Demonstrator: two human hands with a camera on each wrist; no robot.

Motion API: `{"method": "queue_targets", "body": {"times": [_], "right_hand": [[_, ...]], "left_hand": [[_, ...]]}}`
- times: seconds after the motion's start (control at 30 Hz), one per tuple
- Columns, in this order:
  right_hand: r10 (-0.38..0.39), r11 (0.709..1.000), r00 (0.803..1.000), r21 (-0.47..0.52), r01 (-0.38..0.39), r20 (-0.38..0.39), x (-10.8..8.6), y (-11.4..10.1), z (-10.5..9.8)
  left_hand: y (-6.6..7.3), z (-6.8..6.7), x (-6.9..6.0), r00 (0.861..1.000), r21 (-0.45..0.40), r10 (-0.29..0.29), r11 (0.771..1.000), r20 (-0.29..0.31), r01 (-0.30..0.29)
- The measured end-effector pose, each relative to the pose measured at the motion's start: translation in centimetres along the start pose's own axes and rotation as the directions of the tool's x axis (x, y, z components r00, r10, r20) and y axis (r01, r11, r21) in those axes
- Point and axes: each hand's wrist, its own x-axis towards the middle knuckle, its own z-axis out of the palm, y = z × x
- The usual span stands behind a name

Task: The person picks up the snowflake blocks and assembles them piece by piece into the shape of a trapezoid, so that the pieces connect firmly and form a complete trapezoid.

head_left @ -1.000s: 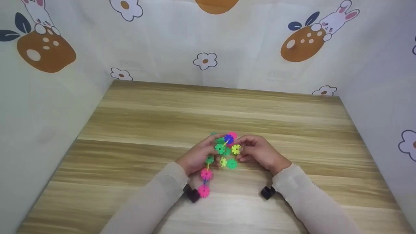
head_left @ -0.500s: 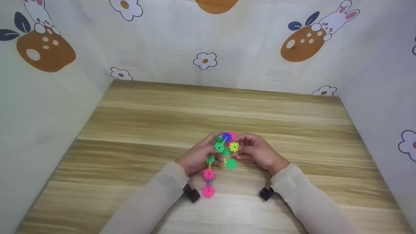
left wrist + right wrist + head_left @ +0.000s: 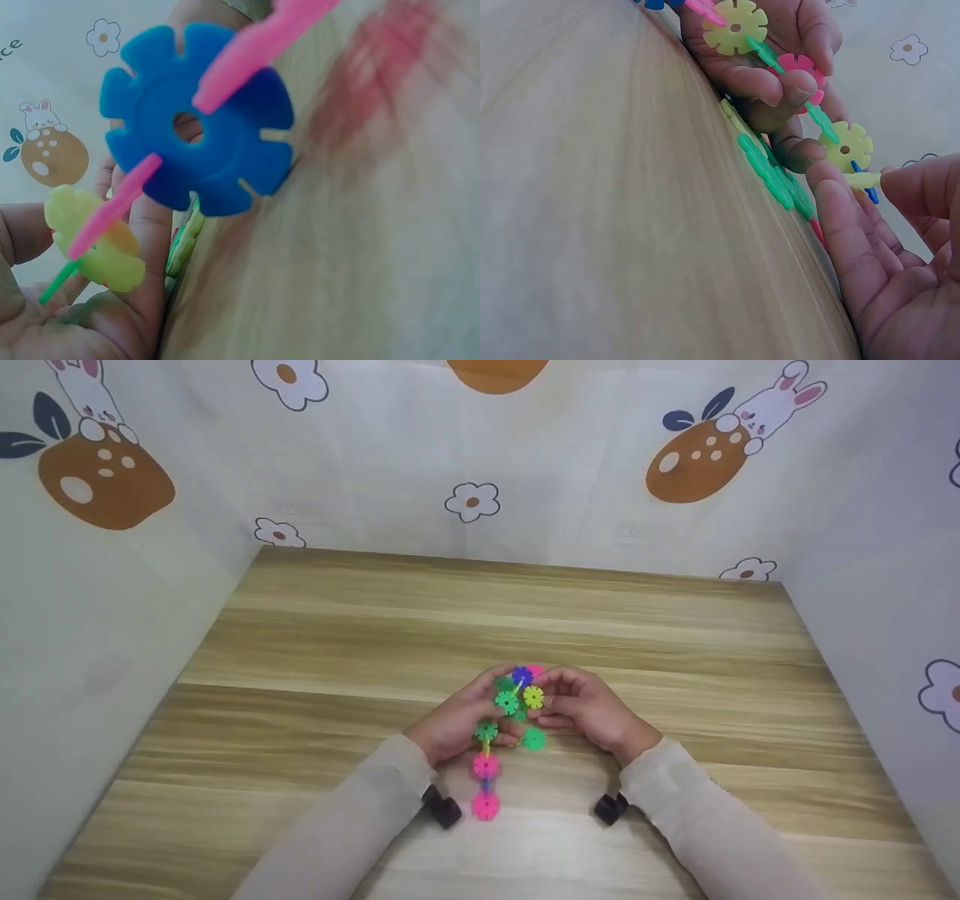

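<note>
My left hand (image 3: 454,720) holds a chain of slotted plastic snowflake discs, linked edge to edge. From its palm the chain hangs toward me, through a green disc (image 3: 487,730) and a pink disc (image 3: 486,766) to a pink end disc (image 3: 486,808). Close up in the left wrist view, a blue disc (image 3: 154,112) and a pale yellow disc (image 3: 105,244) belong to this part. My right hand (image 3: 596,712) pinches a yellow disc (image 3: 533,697) between thumb and fingers. In the right wrist view this yellow piece (image 3: 865,180) meets a thin blue disc (image 3: 871,193) at the chain's upper end.
Loose discs lie on the wood-grain table (image 3: 375,615) beneath the hands, among them a green disc (image 3: 534,739) and a pink disc (image 3: 535,670). Black wrist cameras (image 3: 611,808) hang below both sleeves. Printed cloth walls (image 3: 375,457) enclose the back and sides.
My right hand has moved slightly left, bringing its yellow disc closer to the chain. The hanging pink end has swung a little to the right. My left hand stays nearly still.
</note>
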Motion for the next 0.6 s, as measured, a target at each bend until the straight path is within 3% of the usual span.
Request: {"method": "queue_targets", "body": {"times": [0.6], "right_hand": [[-0.031, 1.0, 0.999, 0.002, 0.031, 0.021, 1.1, 0.2, 0.3]], "left_hand": [[-0.1, 0.0, 0.1, 1.0, -0.019, -0.006, 1.0, 0.005, 0.006]]}}
